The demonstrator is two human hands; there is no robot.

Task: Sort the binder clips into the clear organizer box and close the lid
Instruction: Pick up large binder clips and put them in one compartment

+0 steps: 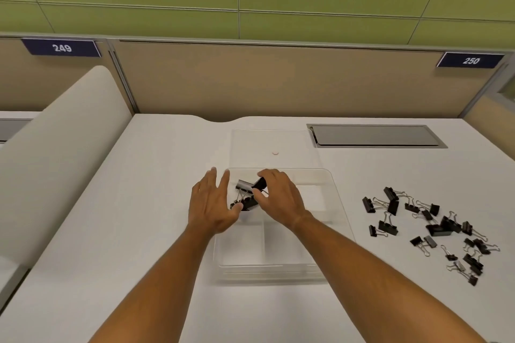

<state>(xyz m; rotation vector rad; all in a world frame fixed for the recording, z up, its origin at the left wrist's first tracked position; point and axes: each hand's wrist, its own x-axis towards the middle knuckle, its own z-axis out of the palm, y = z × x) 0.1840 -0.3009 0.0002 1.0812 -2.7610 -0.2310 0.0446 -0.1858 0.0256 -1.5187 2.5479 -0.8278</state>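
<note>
I see one clear box [278,264] on the white surface [139,231], its lid [273,142] lying flat just behind it. A few black clips [245,198], about three, sit in the box's far left compartment; the other compartments I can see look bare. My right hand [281,198] is pinching one more clip [259,183] between thumb and fingers, just above that compartment. My left hand [211,200] is spread wide, holding nothing, at the box's left wall beside those clips. Roughly twenty loose clips [434,228] lie scattered to the right, well apart from the box. There is open surface left of the box and in front of it.
</note>
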